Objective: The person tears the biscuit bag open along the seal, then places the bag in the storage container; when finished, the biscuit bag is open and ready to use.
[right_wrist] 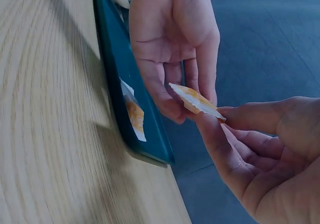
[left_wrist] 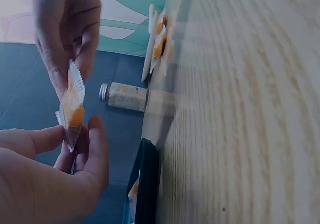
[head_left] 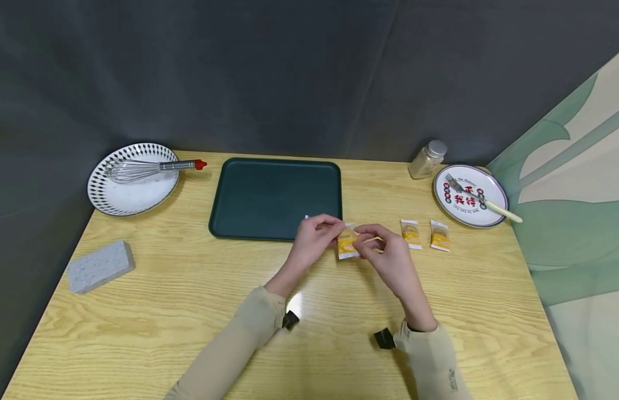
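A small yellow-and-white snack packet (head_left: 347, 244) is held above the table between both hands. My left hand (head_left: 312, 243) pinches its left side between thumb and fingers. On the other side, my right hand (head_left: 391, 261) pinches it between thumb and index finger. The left wrist view shows the packet (left_wrist: 75, 101) edge-on with its crimped white ends. In the right wrist view a similar packet (right_wrist: 134, 113) lies inside the dark green tray (right_wrist: 111, 66); in the head view it is mostly hidden behind the left hand. Two more packets (head_left: 410, 234) (head_left: 440, 236) lie to the right.
The tray (head_left: 276, 197) lies at the back middle. On the left are a patterned plate (head_left: 119, 200) with a whisk (head_left: 139, 169) on it and a grey sponge-like block (head_left: 100, 268). A jar (head_left: 427, 160) and a plate (head_left: 457, 211) bearing a fork (head_left: 489, 206) stand back right.
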The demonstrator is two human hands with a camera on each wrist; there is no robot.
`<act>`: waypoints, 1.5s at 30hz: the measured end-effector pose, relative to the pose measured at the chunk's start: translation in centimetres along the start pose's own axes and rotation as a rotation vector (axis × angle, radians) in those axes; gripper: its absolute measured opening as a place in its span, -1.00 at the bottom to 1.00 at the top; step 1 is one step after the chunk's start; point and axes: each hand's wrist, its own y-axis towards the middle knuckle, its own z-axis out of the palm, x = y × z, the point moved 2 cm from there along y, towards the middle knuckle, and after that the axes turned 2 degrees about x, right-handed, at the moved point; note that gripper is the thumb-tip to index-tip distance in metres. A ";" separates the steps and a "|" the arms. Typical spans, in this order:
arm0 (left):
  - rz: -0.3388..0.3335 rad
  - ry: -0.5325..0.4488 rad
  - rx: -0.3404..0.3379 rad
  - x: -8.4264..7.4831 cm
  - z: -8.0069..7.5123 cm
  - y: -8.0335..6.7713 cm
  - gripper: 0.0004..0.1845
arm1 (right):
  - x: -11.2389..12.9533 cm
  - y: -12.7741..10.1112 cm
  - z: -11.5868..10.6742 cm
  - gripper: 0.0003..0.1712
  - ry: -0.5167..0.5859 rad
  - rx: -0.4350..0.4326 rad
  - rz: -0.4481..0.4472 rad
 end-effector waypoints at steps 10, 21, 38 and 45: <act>0.003 -0.020 0.026 0.4 -0.6 -0.4 -0.82 | 0.0 0.9 1.0 -0.78 -0.110 -0.073 -0.066; 0.097 -0.031 0.019 0.9 -0.5 -0.5 -0.85 | -0.3 1.6 1.0 -0.84 -0.008 -0.026 -0.033; -0.055 -0.058 0.021 0.2 -0.7 -0.3 -0.80 | 0.2 1.8 1.0 -0.86 0.051 -0.024 -0.021; 0.022 -0.038 0.023 0.3 -0.4 -0.4 -0.82 | 0.4 2.3 1.2 -0.94 -0.054 -0.009 -0.058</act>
